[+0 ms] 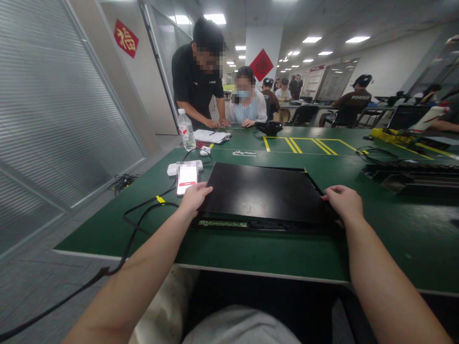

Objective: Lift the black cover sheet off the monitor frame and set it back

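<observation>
A dark, glossy flat display panel lies before me, slightly tilted over a black frame. Along the frame's near side shows a strip of green circuit board. My left hand pinches the panel's left edge, thumb on top. At the opposite edge, my right hand has its fingers closed on the panel's side; its fingertips are partly hidden. The frame's thin black rim shows past the panel's far right side. Just beyond my left hand lies a phone with its screen lit.
On the green table stand a water bottle and a clipboard with papers. A black cable crosses the left edge. Black metal parts lie at right. Two people work across the table, near yellow tape lines.
</observation>
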Demonstrator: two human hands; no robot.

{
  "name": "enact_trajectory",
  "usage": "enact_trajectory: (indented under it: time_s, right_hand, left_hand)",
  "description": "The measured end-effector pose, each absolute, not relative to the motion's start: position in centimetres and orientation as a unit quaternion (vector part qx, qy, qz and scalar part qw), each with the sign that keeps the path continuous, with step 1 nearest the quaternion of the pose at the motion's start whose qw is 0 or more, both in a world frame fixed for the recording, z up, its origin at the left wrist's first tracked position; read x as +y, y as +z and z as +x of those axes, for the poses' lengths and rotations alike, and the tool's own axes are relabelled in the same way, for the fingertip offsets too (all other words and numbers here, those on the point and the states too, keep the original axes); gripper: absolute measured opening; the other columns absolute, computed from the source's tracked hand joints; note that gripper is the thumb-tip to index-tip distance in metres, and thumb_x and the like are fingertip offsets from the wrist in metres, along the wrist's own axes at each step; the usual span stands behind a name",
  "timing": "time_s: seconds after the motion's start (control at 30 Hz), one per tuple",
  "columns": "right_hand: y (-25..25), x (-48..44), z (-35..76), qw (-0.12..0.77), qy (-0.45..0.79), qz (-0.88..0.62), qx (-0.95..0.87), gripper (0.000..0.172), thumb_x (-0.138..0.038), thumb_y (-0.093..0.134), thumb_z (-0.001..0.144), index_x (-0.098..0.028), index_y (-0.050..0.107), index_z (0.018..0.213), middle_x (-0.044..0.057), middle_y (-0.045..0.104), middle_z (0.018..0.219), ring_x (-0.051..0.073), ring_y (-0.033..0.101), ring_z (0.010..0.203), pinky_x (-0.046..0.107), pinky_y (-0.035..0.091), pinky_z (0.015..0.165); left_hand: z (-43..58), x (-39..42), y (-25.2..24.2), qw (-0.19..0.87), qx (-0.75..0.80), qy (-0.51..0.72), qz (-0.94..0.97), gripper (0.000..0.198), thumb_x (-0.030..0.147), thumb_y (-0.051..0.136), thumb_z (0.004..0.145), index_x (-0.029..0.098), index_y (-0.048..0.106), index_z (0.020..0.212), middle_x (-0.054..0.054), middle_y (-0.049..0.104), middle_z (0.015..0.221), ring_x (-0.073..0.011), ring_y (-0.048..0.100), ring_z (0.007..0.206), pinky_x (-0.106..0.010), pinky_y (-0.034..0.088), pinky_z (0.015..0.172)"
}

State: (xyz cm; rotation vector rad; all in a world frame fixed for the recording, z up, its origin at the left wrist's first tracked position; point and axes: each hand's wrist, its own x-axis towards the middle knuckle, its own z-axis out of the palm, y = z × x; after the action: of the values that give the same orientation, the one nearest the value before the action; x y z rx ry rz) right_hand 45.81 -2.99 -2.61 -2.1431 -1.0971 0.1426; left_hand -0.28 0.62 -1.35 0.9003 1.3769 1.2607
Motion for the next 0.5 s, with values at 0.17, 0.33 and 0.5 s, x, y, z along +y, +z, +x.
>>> enact_trajectory:
  time_s: [0.17,0.33,0.5]
  right_hand:
    - [-2.37,-2.99,45.56,0.327,0.043,-0.841,-0.428,0.015,-0.031,0.066,0.075,-0.025,0.077,0.081,0.007,0.078,0.079,0.026,0.066,0.073,0.034,0.044,0.062]
    - [-2.68,-2.76,45.81,0.320,0.022,-0.839,-0.440,0.015,-0.034,0.068,0.075,-0.025,0.078,0.080,0.008,0.076,0.075,0.026,0.065,0.070,0.035,0.046,0.063]
    - [-2.64,-2.83,45.72,0.319,0.025,-0.839,-0.440,0.016,-0.034,0.067,0.076,-0.025,0.079,0.082,0.008,0.077,0.077,0.027,0.067,0.071,0.035,0.047,0.064]
  left_hand:
    - [-0.27,0.60,-1.31,0.508,0.575,0.521,0.375,0.020,0.009,0.083,0.073,0.015,0.081,0.092,-0.008,0.085,0.087,-0.0235,0.080,0.076,-0.034,0.063,0.076]
    - [-0.13,0.50,-1.16,0.505,0.577,0.526,0.369,0.016,0.006,0.078,0.078,0.015,0.080,0.092,-0.007,0.085,0.086,-0.0210,0.078,0.072,-0.032,0.062,0.074]
    - [-0.04,0.38,-0.96,0.502,0.581,0.523,0.369,0.016,0.006,0.078,0.078,0.016,0.080,0.090,-0.007,0.084,0.084,-0.0205,0.077,0.070,-0.032,0.062,0.073]
